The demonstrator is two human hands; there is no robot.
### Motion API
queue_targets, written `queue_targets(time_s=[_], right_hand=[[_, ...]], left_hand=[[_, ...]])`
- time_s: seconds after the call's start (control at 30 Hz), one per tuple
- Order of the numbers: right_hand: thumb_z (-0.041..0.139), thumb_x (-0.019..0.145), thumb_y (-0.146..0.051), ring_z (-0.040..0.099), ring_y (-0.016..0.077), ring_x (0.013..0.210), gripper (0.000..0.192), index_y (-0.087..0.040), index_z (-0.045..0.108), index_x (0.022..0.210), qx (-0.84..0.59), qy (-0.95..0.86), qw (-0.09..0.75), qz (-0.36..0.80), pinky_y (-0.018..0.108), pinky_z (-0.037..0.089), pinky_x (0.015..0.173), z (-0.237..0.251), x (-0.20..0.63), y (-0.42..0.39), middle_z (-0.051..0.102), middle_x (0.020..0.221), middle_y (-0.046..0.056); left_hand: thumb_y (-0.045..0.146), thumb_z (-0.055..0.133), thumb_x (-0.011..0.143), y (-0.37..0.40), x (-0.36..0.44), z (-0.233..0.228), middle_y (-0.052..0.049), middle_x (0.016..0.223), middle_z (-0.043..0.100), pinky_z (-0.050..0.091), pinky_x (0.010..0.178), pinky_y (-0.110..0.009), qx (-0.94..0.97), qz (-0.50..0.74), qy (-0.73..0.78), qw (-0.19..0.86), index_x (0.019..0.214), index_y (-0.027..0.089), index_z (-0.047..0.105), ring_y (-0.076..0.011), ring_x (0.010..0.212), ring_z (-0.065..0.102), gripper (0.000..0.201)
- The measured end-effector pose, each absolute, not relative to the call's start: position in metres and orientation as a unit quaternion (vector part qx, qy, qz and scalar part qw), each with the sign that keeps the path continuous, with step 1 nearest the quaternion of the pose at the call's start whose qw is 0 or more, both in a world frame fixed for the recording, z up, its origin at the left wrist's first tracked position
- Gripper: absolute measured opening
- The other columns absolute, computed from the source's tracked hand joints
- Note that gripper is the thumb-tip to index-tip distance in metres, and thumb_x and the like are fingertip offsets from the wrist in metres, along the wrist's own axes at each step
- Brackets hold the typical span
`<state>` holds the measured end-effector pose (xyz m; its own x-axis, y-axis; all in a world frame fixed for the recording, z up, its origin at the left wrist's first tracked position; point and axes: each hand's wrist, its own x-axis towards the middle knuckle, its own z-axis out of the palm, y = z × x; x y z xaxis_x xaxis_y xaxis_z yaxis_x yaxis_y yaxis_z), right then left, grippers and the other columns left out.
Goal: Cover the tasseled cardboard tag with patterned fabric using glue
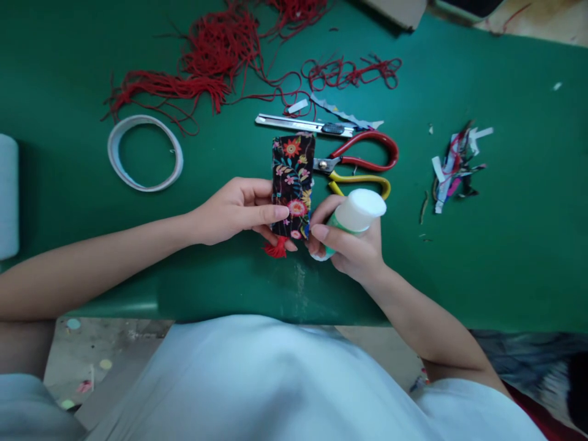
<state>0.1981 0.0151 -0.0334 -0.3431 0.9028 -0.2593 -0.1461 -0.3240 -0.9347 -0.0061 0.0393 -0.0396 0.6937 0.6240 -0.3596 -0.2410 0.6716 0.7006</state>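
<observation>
Now left hand (234, 211) pinching floral fabric piece (293, 184) | right hand (353, 248) gripping glue bottle (353, 215)

Green table (505, 257) bears scissors (362, 165), red cord (206, 61), tape ring (144, 153).

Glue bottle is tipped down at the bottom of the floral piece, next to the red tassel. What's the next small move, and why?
Probably ease the glue bottle tip onto the bottom edge of the floral fabric piece, beside the red tassel. The right hand already holds the bottle nozzle-down there, and the left hand pinches the piece upright, so the joint looks ready for glue, though the nozzle itself is hidden.
</observation>
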Motion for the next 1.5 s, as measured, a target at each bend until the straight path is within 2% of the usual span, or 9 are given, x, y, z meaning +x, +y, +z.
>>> queue_targets(time_s=[0.13, 0.33, 0.53, 0.73, 0.97, 1.07, 1.33, 1.5], right_hand=[[0.078, 0.07, -0.027, 0.05, 0.0083, 0.039, 0.017, -0.02, 0.063, 0.069, -0.436, -0.477, 0.363, 0.671, 0.02, 0.039, 0.035, -0.032, 0.197, 0.016, 0.061, 0.051, -0.006], [0.074, 0.07, -0.014, 0.05, 0.0076, 0.043, 0.018, -0.02, 0.059, 0.062, -0.461, -0.562, 0.364, 0.582, 0.021, 0.04, 0.041, -0.025, 0.195, 0.017, 0.059, 0.052, -0.006], [0.071, 0.073, -0.017, 0.047, 0.0079, 0.047, 0.023, -0.02, 0.053, 0.059, -0.512, -0.608, 0.331, 0.508, 0.023, 0.036, 0.044, -0.019, 0.193, 0.013, 0.056, 0.054, -0.005], [0.075, 0.074, -0.024, 0.051, 0.0098, 0.049, 0.022, -0.02, 0.056, 0.062, -0.52, -0.569, 0.338, 0.539, 0.025, 0.039, 0.046, -0.021, 0.194, 0.013, 0.058, 0.055, -0.004], [0.074, 0.078, -0.035, 0.053, 0.0089, 0.045, 0.015, -0.024, 0.064, 0.079, -0.492, -0.495, 0.444, 0.563, 0.025, 0.043, 0.041, -0.039, 0.197, 0.01, 0.062, 0.067, -0.004], [0.074, 0.079, -0.036, 0.053, 0.0085, 0.044, 0.015, -0.026, 0.064, 0.082, -0.481, -0.485, 0.461, 0.566, 0.025, 0.043, 0.038, -0.042, 0.198, 0.01, 0.062, 0.07, -0.004], [0.077, 0.076, -0.034, 0.053, 0.0102, 0.045, 0.016, -0.025, 0.063, 0.076, -0.515, -0.498, 0.452, 0.531, 0.027, 0.043, 0.041, -0.042, 0.199, 0.012, 0.062, 0.068, -0.003], [0.076, 0.075, -0.028, 0.053, 0.0112, 0.051, 0.017, -0.023, 0.061, 0.069, -0.521, -0.547, 0.409, 0.512, 0.027, 0.044, 0.048, -0.032, 0.198, 0.013, 0.059, 0.061, -0.003]], left_hand=[[0.034, 0.073, 0.083, 0.039, -0.005, -0.04, -0.007, 0.087, 0.077, 0.064, 0.063, -0.026, 0.326, 0.246, 0.31, 0.859, 0.1, 0.014, 0.069, -0.0215, 0.074, 0.076, 0.027], [0.033, 0.074, 0.081, 0.037, -0.003, -0.037, -0.006, 0.085, 0.077, 0.063, 0.059, -0.025, 0.372, 0.273, 0.331, 0.823, 0.095, 0.013, 0.069, -0.0197, 0.068, 0.075, 0.025], [0.034, 0.074, 0.081, 0.035, 0.0, -0.033, -0.003, 0.08, 0.076, 0.061, 0.058, -0.019, 0.41, 0.297, 0.38, 0.774, 0.092, 0.011, 0.067, -0.0168, 0.068, 0.074, 0.026], [0.031, 0.071, 0.084, 0.034, -0.001, -0.034, -0.004, 0.082, 0.076, 0.062, 0.06, -0.021, 0.422, 0.295, 0.362, 0.777, 0.093, 0.01, 0.066, -0.0165, 0.068, 0.074, 0.023], [0.025, 0.066, 0.087, 0.031, -0.004, -0.038, -0.004, 0.081, 0.076, 0.062, 0.064, -0.02, 0.495, 0.253, 0.312, 0.77, 0.097, 0.012, 0.067, -0.0149, 0.068, 0.074, 0.017], [0.022, 0.065, 0.087, 0.031, -0.004, -0.038, -0.004, 0.084, 0.076, 0.06, 0.065, -0.018, 0.526, 0.254, 0.299, 0.754, 0.097, 0.012, 0.067, -0.0141, 0.071, 0.073, 0.015], [0.024, 0.061, 0.089, 0.034, -0.007, -0.038, -0.004, 0.081, 0.075, 0.054, 0.058, -0.015, 0.633, 0.245, 0.29, 0.675, 0.096, 0.012, 0.068, -0.0113, 0.066, 0.069, 0.015], [0.028, 0.061, 0.089, 0.031, -0.006, -0.041, -0.003, 0.076, 0.068, 0.045, 0.052, -0.015, 0.661, 0.324, 0.302, 0.606, 0.084, 0.013, 0.067, -0.0082, 0.061, 0.06, 0.017]])
